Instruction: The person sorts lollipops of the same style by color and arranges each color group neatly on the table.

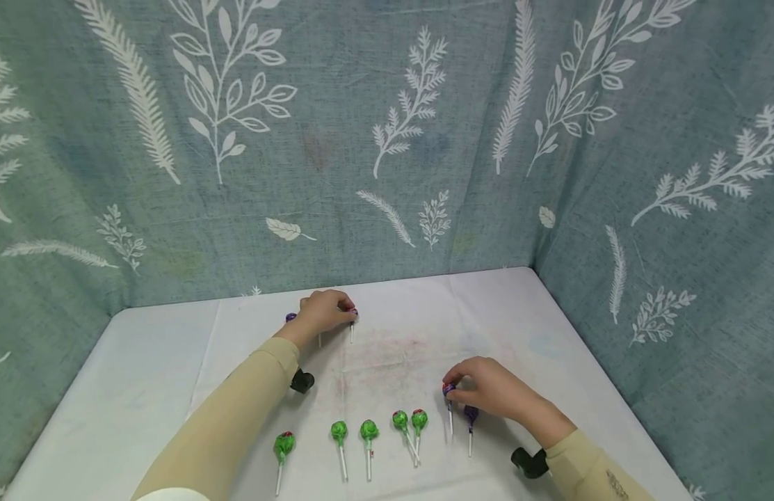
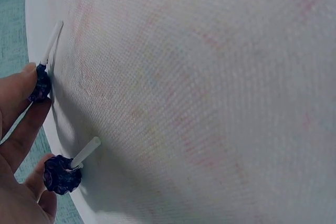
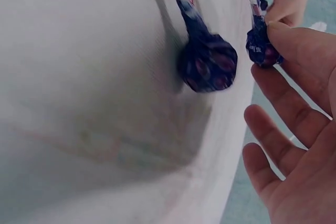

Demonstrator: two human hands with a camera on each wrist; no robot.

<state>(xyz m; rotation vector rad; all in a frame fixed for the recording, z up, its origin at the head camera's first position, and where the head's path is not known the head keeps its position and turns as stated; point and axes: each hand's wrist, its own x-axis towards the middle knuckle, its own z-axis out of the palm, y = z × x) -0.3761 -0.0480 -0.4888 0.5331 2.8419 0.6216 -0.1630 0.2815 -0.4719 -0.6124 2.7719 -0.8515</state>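
At the back of the table, my left hand (image 1: 327, 311) pinches the wrapped head of a purple lollipop (image 1: 353, 314) between thumb and finger, its white stick pointing toward me. A second purple lollipop (image 2: 62, 174) shows beside the other fingers in the left wrist view. Left of the wrist, another purple head (image 1: 291, 317) peeks out, its stick hidden. Over on the right, my right hand (image 1: 489, 386) grips a purple lollipop (image 3: 262, 45) by its head with thumb and forefinger, the remaining fingers loosely spread. Just beside it lies one more purple lollipop (image 1: 471, 415).
Several green lollipops (image 1: 339, 431) lie in a rough row along the near part of the white table (image 1: 161, 362), two with crossing sticks (image 1: 416, 452). Leaf-patterned curtain fabric (image 1: 336, 139) rises behind the table and at its sides. Dark wrist cameras (image 1: 302, 380) sit by both sleeves.
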